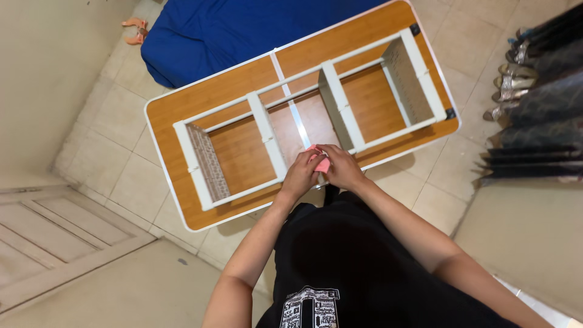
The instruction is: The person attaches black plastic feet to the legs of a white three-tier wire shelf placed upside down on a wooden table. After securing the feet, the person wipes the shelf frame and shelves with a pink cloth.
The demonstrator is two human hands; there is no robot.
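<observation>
Seen from the head camera, looking straight down. Nearest the viewer, both forearms reach forward from a black printed shirt (340,267) and meet at the near long edge of the table (182,109), about midway along it. The left hand (300,175) and the right hand (341,167) are pressed together around a small pink object (320,159), probably a folded cloth or sponge; its kind cannot be told. Both hands are closed on it from either side, fingers curled, so only a strip of pink shows between them. The object sits against the near rail of a white frame (267,136), just where the second cross-piece meets that rail, which suggests the hands brace it against the frame rather than lift it free.

The frame lies flat on the wood-coloured tabletop, running along its length, and is split by cross-pieces into three open bays through which the tabletop shows. Patterned panels close its two short ends. Lying flat, it presents all its rails within reach from the near edge.

Beyond the far long edge, a blue cloth (231,30) covers something bulky, and an orange item (136,29) lies on the tiled floor (115,152) beside it. At the right, shoes (516,79) stand in a row on a rack.
</observation>
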